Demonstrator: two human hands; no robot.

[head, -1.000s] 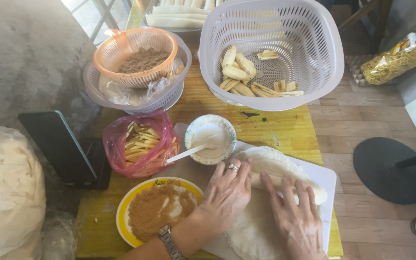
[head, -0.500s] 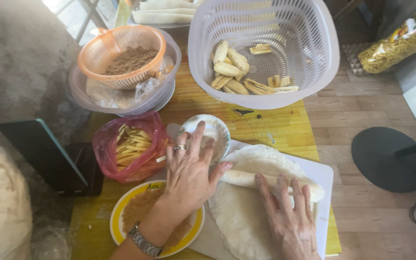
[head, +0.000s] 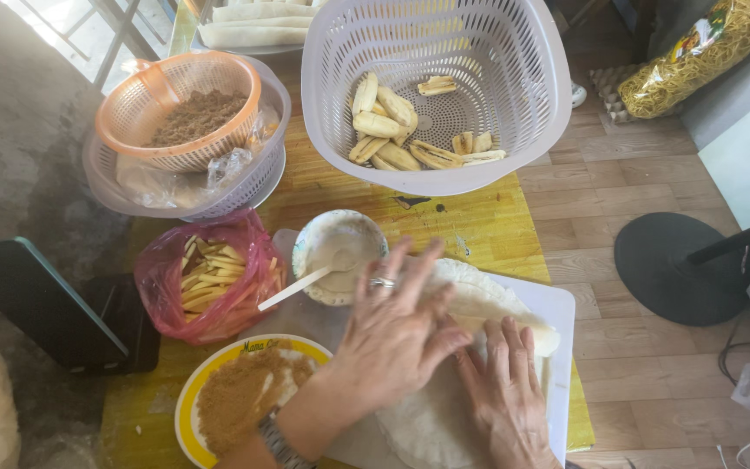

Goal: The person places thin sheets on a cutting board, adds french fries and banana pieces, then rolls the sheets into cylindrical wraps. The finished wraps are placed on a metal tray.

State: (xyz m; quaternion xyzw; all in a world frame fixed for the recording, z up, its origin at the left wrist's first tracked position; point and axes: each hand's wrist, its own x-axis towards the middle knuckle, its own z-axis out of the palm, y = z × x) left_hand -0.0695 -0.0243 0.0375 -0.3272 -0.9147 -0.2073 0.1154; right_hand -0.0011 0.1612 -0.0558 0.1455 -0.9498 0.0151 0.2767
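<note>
Both hands, left hand point(head: 392, 334) and right hand point(head: 505, 391), press flat and open on the wrapper point(head: 431, 417); thin sheet may tear. Paste bowl point(head: 340, 256) at 11 o'clock could tip.

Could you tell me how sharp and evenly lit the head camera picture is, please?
Head view: soft daylight, brightest at the top left and blown out there; the white basket and banana pieces are sharp; the left hand is slightly motion-blurred over the wrapper; the right hand is clearer; edges bend a little.
</note>
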